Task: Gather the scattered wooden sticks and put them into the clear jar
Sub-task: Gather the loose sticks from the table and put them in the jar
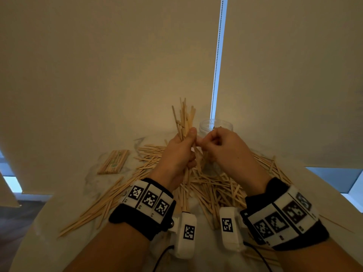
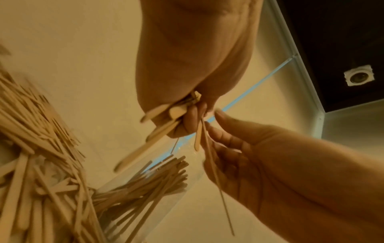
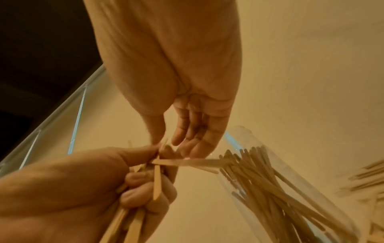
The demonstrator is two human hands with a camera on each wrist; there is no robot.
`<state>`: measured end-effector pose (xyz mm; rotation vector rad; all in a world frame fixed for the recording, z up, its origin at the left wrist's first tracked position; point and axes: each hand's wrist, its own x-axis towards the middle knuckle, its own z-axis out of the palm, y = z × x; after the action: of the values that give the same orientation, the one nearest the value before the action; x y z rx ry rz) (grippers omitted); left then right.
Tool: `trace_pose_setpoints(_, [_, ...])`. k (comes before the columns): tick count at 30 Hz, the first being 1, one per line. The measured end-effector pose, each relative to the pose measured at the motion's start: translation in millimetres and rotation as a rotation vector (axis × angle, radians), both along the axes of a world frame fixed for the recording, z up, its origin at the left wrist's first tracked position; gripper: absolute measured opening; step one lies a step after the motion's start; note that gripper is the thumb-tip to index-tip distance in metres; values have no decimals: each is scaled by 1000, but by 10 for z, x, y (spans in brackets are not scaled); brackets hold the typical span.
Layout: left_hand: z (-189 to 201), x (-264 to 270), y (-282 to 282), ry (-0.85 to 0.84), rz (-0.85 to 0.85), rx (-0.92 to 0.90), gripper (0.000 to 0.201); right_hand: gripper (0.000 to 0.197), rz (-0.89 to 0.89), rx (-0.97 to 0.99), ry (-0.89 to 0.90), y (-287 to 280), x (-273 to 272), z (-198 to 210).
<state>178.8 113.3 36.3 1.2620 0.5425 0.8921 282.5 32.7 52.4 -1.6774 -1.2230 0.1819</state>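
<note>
left hand grip clamped on stick bundle, long axis upright, tips fanning up, just left of clear jar | right hand grip pinching one stick; loose sticks around jar on desk

Matt pale wooden sticks; clear, seemingly plastic jar.

Pale tan wooden sticks cover a white tabletop around a clear jar; black wristbands carry black-and-white checkered markers, against cream blinds.
</note>
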Motion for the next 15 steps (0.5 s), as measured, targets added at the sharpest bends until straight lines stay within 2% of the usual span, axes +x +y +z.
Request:
trace_pose_setpoints(2, [10,-39,45,-16,-67,-59,25,15,-81,10,-77,-5,42,18])
trace_pose_setpoints(4, [14,-50,36,-13,-169,-92,25,31,-93,-1,-156,-12,56,26])
trace_pose_setpoints(5, [15,-49,15,-10,-229,-95,25,32,-79,-33,-185,-14,49,25])
trace_pose_setpoints(8, [-3,-24,-26,-3,-347,-80,28,23,-33,-108,-181,-14,45,6])
trace_pose_setpoints(12, [-24,-47,48,37,-291,-92,32,19,-105,-153,-193,-53,123,47])
trace_pose_setpoints(15, [-43,-34,103,-41,-135,-182,32,19,-138,-192,-180,-83,147,69])
